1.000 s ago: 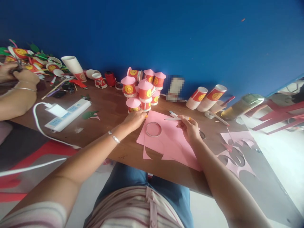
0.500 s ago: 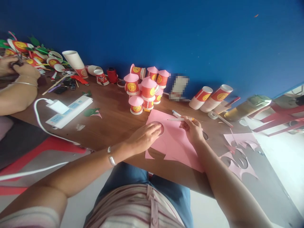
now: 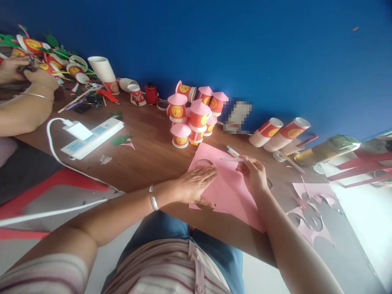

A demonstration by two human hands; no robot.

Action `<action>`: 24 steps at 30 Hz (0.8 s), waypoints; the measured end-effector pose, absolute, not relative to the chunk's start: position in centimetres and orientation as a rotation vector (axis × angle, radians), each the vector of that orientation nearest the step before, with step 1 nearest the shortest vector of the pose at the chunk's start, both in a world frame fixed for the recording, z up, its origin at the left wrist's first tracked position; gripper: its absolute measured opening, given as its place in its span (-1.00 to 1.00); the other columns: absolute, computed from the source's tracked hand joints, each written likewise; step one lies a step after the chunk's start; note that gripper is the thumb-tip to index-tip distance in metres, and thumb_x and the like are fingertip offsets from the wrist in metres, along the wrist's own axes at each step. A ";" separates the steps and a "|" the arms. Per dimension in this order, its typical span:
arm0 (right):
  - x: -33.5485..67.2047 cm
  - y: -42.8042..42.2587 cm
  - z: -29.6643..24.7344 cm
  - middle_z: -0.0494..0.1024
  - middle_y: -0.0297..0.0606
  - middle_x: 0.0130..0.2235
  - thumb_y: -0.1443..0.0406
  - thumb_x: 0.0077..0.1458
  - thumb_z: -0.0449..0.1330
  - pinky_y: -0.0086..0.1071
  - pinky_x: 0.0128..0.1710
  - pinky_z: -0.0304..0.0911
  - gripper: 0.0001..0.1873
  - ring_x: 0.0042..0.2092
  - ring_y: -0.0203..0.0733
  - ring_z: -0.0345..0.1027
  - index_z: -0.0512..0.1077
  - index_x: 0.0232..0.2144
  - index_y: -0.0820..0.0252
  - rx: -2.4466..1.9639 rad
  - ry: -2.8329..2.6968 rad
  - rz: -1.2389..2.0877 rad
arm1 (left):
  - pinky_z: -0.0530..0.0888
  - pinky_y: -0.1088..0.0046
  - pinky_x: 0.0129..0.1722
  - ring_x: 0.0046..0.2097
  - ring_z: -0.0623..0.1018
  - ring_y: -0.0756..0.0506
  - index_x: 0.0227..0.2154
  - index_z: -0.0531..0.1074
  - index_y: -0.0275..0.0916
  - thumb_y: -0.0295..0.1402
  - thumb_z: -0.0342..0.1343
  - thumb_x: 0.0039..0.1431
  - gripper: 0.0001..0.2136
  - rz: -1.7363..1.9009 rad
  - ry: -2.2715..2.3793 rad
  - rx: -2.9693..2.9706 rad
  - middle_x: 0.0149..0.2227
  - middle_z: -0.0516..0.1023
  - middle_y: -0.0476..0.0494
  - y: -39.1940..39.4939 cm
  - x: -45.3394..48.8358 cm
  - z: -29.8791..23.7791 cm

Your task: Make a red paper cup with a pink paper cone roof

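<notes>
A sheet of pink paper [image 3: 229, 179] lies on the table, with cut-outs along its near edge. My left hand [image 3: 196, 183] rests flat on its left part, fingers stretched out and thumb apart. Under those fingertips is a thin round ring [image 3: 203, 162], partly hidden; whether it is an object's rim or a drawn line I cannot tell. My right hand [image 3: 252, 171] pinches a slim white pencil [image 3: 231, 159] with an orange end, held above the sheet with its tip pointing left. Just behind the pencil lies a white marker-like tube [image 3: 232, 151].
Red paper cups with pink cone roofs [image 3: 190, 116] stand stacked behind the sheet. A power strip [image 3: 93, 139] lies left, pink scraps [image 3: 312, 216] right. Beside a tape roll [image 3: 279, 156] are stacked cups [image 3: 288, 132]. Another person's hands [image 3: 33, 73] hold scissors at far left.
My left hand has slid toward me and flattened, its thumb spreading out over the paper's near edge. My right hand still holds the pencil above the sheet. The view has shifted slightly.
</notes>
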State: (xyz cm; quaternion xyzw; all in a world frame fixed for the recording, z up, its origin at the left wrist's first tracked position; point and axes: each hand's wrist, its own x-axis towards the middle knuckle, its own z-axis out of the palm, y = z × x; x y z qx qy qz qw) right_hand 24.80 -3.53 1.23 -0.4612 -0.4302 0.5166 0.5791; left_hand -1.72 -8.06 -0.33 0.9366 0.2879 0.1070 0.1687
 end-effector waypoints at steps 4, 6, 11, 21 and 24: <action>24.9 -3.5 1.1 0.45 -0.40 -0.55 -0.03 -0.11 0.55 -0.39 -0.48 0.40 -0.56 -0.51 -0.34 0.30 0.60 -0.37 0.17 -1.081 -1.015 1.195 | 0.07 0.05 0.52 0.55 0.08 -0.41 0.51 0.00 -0.43 0.25 0.19 0.21 0.06 0.345 0.771 2.595 0.52 0.05 -0.57 -7.8 -1.9 -0.3; 24.8 -3.4 1.3 0.45 -0.40 -0.55 -0.03 -0.08 0.53 -0.36 -0.48 0.41 -0.57 -0.51 -0.32 0.31 0.59 -0.38 0.16 -1.080 -1.044 1.184 | 0.09 0.02 0.51 0.55 0.08 -0.43 0.52 -0.01 -0.43 0.23 0.22 0.20 0.07 0.344 0.759 2.568 0.52 0.03 -0.57 -7.7 -1.9 -0.3; 23.1 -2.5 3.2 0.44 -0.40 -0.57 -0.07 -0.01 0.50 -0.35 -0.48 0.34 -0.56 -0.51 -0.29 0.33 0.53 -0.43 0.14 -1.091 -1.209 1.125 | 0.05 0.03 0.53 0.57 0.03 -0.38 0.52 -0.03 -0.44 0.13 0.19 0.30 -0.02 0.319 0.750 2.536 0.54 -0.03 -0.56 -7.7 -1.8 -0.7; 14.8 2.7 7.1 0.41 -0.40 -0.59 -0.24 0.09 0.35 -0.39 -0.49 0.23 -0.40 -0.52 -0.32 0.27 0.42 -0.52 0.14 -1.074 -1.989 1.183 | 0.04 0.01 0.53 0.58 -0.01 -0.38 0.51 -0.05 -0.47 -0.02 0.23 0.31 -0.07 0.322 0.742 2.602 0.53 -0.02 -0.59 -7.7 -1.5 -1.3; 13.6 4.0 6.7 0.41 -0.42 -0.57 -0.23 0.08 0.37 -0.42 -0.52 0.23 -0.40 -0.54 -0.35 0.27 0.40 -0.52 0.15 -1.061 -2.046 1.256 | 0.02 0.03 0.54 0.58 -0.01 -0.39 0.49 -0.01 -0.53 0.00 0.21 0.32 -0.08 0.314 0.735 2.614 0.53 -0.01 -0.62 -7.8 -1.4 -0.9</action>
